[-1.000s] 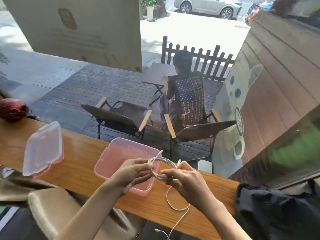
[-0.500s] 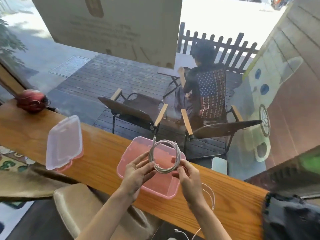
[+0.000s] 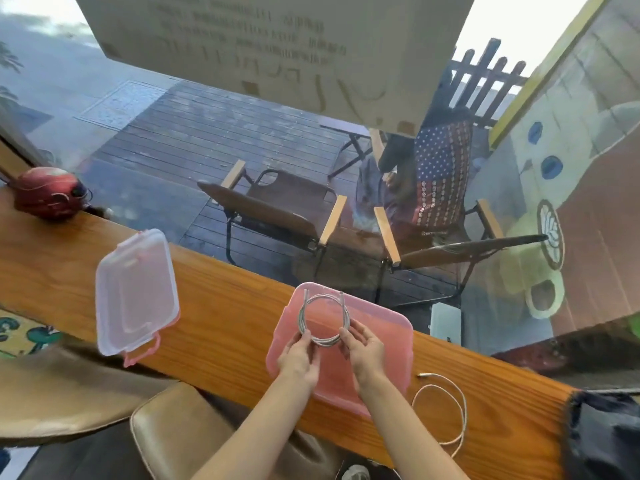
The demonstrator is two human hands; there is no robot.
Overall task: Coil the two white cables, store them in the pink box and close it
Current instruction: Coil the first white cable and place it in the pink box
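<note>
Both hands, left hand [image 3: 300, 358] and right hand [image 3: 363, 351], pinching coiled cable [image 3: 322, 317] over pink box [image 3: 391, 334], keeping loops together for storing; second cable [image 3: 450, 407] lying loose on tabletop [image 3: 225, 323].

Both bare forearms reach forward, left hand [image 3: 300, 355] and right hand [image 3: 364, 348] pinching with fingertip grip.

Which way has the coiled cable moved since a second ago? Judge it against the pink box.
Yes. The coiled cable moved from the near right corner of the pink box to over its middle.
</note>
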